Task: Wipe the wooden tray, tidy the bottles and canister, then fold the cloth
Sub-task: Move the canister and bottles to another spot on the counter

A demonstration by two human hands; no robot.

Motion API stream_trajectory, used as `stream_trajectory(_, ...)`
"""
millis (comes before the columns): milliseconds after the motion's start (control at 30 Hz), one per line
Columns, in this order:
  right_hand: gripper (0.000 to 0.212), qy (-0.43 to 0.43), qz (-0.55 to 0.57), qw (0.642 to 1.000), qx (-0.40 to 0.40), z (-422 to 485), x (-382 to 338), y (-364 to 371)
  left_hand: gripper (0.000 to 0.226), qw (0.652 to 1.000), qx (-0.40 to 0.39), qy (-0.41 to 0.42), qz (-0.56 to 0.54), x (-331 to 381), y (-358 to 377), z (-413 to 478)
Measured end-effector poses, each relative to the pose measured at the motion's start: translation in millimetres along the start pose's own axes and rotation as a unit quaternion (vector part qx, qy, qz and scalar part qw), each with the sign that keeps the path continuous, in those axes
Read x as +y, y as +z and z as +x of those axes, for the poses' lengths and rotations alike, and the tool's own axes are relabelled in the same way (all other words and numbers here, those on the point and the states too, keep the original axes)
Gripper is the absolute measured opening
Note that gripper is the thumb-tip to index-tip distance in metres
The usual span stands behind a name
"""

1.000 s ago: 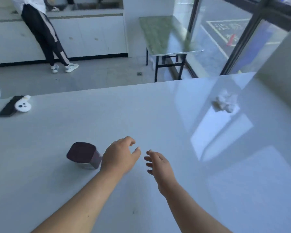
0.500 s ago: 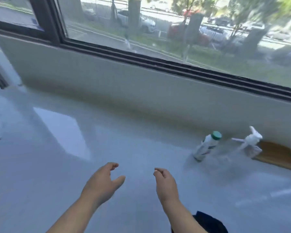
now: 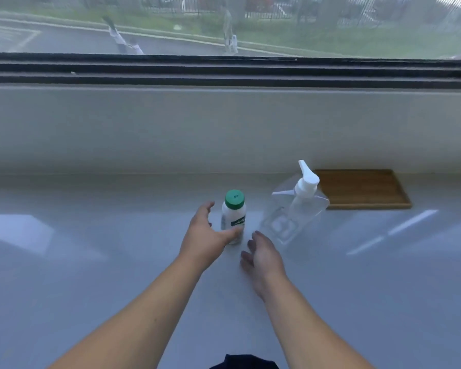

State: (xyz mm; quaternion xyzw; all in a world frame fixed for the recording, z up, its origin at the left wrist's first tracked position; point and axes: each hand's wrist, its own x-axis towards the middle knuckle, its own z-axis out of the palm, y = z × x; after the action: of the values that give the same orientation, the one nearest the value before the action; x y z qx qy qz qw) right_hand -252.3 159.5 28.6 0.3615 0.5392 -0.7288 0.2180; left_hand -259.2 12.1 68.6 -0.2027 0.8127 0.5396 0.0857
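Head view, single frame. Both bare forearms are reaching forward over the pale glossy worktop toward the wall under the window.

Left hand: the grip is lying released, fingers spread and curved. The thumb is overlapping the lower front of the small white bottle; whether it is actually touching cannot be told. The remaining fingers are sitting to the left of the bottle, apart from it, so the grip is not closing around anything.

Right hand: the grip is also lying released, palm turned inward, fingers loosely extended, holding nothing. It is hovering or resting low over the worktop; contact cannot be told.

Small white bottle: standing upright just ahead of the left grip, between the two hands, green cap on top, dark label band on the side.

Clear pump bottle: standing just ahead and to the right of the right grip, white pump head pointing up, apart from the fingers. It is near the small bottle, not touching it.

Wooden tray: lying flat well ahead and right of the right grip, against the wall, partly behind the pump bottle, with nothing on it.

Dark cloth: a piece is showing at the bottom edge, behind both grips, between the forearms.
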Motion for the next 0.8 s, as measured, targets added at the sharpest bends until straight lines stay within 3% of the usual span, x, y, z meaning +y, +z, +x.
stream_trajectory(67,0.022,0.008,0.019,1.000,-0.015,13.6,-3.3,4.4,0.086,1.000,0.011,0.012,0.021,8.1,13.3,12.9)
stream_trajectory(200,0.032,0.002,0.026,0.999,-0.036,29.0,-1.2,15.8,0.038,0.997,0.030,0.013,0.074,7.7,21.1,18.0)
stream_trajectory(467,0.025,0.030,-0.001,0.996,-0.084,-12.5,33.9,89.2,0.038,0.990,0.138,-0.025,-0.007,-34.9,-58.0,-21.8)
stream_trajectory(667,0.051,0.077,-0.022,0.982,-0.171,-82.2,115.0,193.4,0.039,0.964,0.239,-0.081,-0.084,-103.2,-188.2,-88.2)
stream_trajectory(800,0.057,0.103,-0.091,0.964,-0.227,-147.5,192.4,267.0,0.037,0.936,0.317,-0.110,-0.105,-162.2,-283.8,-159.1)
